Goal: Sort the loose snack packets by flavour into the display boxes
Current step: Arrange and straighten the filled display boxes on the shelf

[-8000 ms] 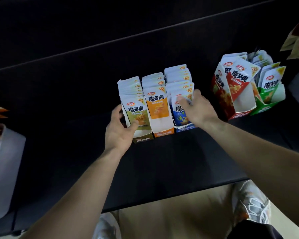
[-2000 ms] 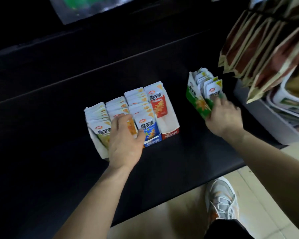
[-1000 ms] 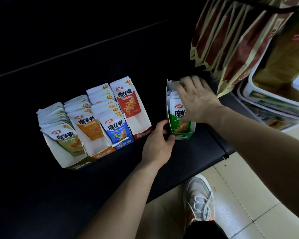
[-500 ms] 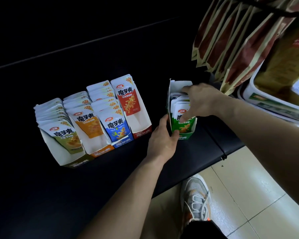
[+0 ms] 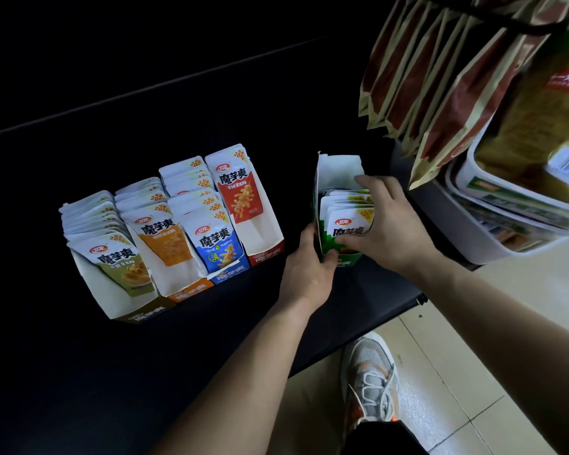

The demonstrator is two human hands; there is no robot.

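Four display boxes stand side by side on the black table: an olive box [image 5: 122, 277], an orange box [image 5: 168, 247], a blue box [image 5: 219, 247] and a red box [image 5: 243, 205], each holding upright snack packets. Apart to their right stands a green box [image 5: 339, 165] filled with green packets [image 5: 349, 215]. My left hand [image 5: 309, 267] grips the green box's lower left corner. My right hand [image 5: 391, 224] reaches over the box's right side, fingers curled around the front green packets.
Hanging brown and red bags [image 5: 440, 67] crowd the upper right. White plastic bins [image 5: 513, 218] with goods sit below them beside the table's right end. The table's front edge [image 5: 358, 343] runs diagonally above a tiled floor and my shoe [image 5: 372, 379].
My right hand has slid down over the green packets and now holds the front ones. My left hand closed onto the box's lower left corner. Earlier the green box was set down near the row.
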